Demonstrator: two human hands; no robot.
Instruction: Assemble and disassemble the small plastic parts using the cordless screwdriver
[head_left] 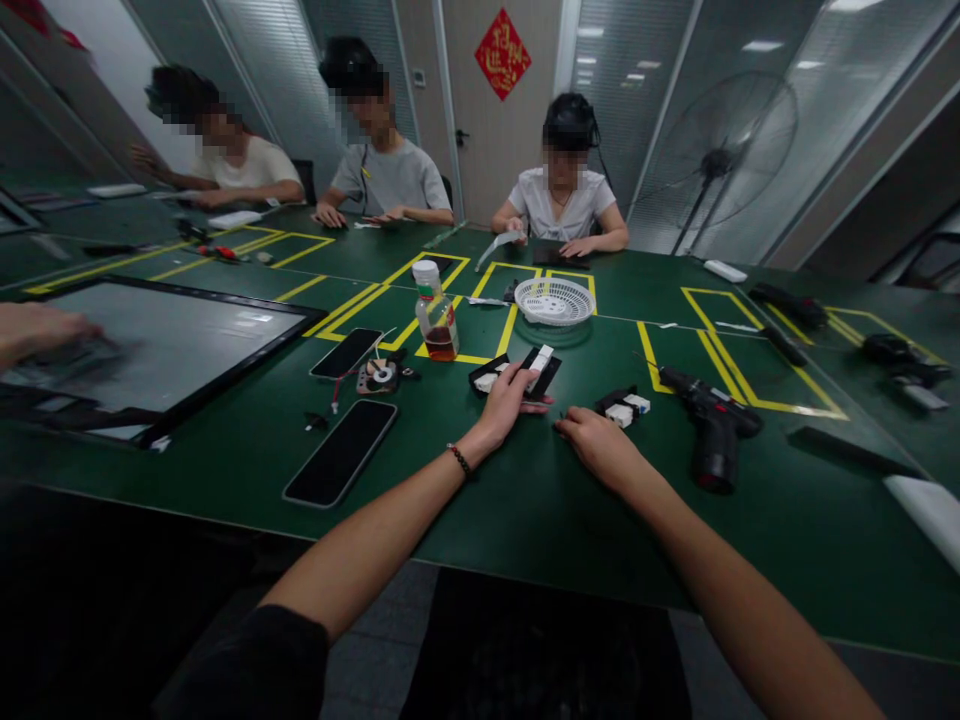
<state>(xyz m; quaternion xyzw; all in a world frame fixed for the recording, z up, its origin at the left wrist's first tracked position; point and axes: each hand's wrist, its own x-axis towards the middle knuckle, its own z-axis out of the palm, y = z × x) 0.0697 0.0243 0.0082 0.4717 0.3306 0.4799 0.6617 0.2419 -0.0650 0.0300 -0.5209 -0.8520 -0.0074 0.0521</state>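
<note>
My left hand [507, 400] lies on the green table [525, 500] with its fingers stretched out over small black and white parts [525, 370], touching them. My right hand [600, 445] rests on the table just right of it, fingers curled loosely, close to another small black and white part [622, 406]. I cannot make out anything in the right hand. A beaded bracelet [460, 459] is on my left wrist.
A black power screwdriver [712, 425] lies right of my hands. Two phones [341, 452] [346, 352], a small coil part [381, 376], a bottle [436, 312] and a white basket [556, 300] sit further left and ahead. A large black-framed panel [172, 345] lies at left. Three people sit opposite; another person's hand [37, 330] shows at far left.
</note>
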